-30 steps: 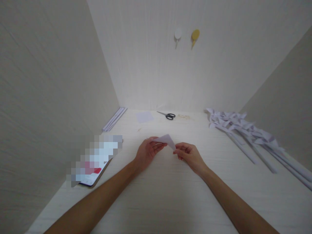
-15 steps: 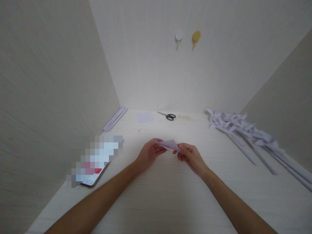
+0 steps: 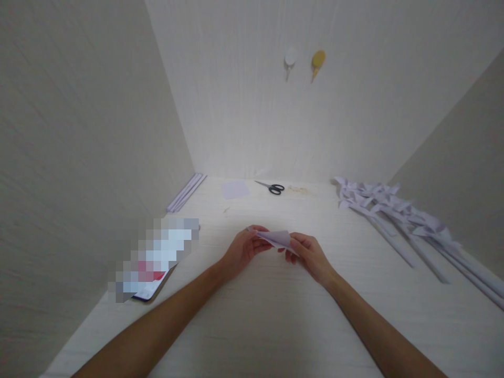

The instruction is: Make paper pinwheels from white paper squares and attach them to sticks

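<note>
A small folded piece of pale paper point(image 3: 276, 238) is held between both hands just above the white table point(image 3: 275, 315), near its middle. My left hand point(image 3: 242, 248) pinches the paper's left end with thumb and fingers closed. My right hand point(image 3: 309, 252) pinches the right end, its fingers curled under the sheet. The paper lies nearly flat with a pointed corner towards the right hand.
Black-handled scissors point(image 3: 271, 187) and a flat paper square point(image 3: 235, 189) lie at the back. A pile of folded paper pieces on long rolled paper sticks point(image 3: 397, 218) fills the right side. Paper strips point(image 3: 186, 192) lean at the left wall. A blurred tablet point(image 3: 151, 260) lies left. Two wall hooks point(image 3: 303, 60) hang above.
The paper has been tilted from raised and upright to nearly flat, and both hands have drawn slightly closer together and lower towards the table.
</note>
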`<state>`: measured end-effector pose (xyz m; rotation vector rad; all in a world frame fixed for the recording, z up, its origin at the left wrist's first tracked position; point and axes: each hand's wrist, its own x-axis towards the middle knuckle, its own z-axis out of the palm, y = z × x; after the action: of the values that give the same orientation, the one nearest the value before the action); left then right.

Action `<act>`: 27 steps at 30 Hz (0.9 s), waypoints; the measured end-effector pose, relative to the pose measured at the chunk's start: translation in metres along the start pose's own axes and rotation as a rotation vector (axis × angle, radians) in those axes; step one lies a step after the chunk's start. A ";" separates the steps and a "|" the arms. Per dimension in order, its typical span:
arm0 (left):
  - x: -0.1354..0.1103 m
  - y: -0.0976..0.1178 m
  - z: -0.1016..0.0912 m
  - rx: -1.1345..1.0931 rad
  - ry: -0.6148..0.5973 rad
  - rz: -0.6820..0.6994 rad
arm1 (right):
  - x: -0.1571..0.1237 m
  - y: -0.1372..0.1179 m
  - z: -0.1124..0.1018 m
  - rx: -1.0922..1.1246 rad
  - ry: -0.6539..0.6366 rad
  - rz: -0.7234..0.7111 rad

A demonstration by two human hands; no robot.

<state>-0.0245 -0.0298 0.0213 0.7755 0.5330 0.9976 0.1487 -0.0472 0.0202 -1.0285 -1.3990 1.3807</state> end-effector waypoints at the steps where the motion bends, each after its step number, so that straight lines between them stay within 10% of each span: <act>1: 0.000 0.000 0.000 0.003 -0.010 -0.008 | 0.000 0.000 0.000 0.005 -0.007 -0.005; 13: 0.000 -0.002 0.000 0.049 -0.048 -0.048 | 0.004 0.014 -0.002 0.073 0.134 0.061; 27: 0.004 -0.002 -0.004 0.171 0.230 0.046 | 0.002 0.010 -0.002 0.103 0.052 0.044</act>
<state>-0.0248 -0.0260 0.0168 0.8321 0.8105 1.1007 0.1501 -0.0444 0.0103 -1.0260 -1.2612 1.4323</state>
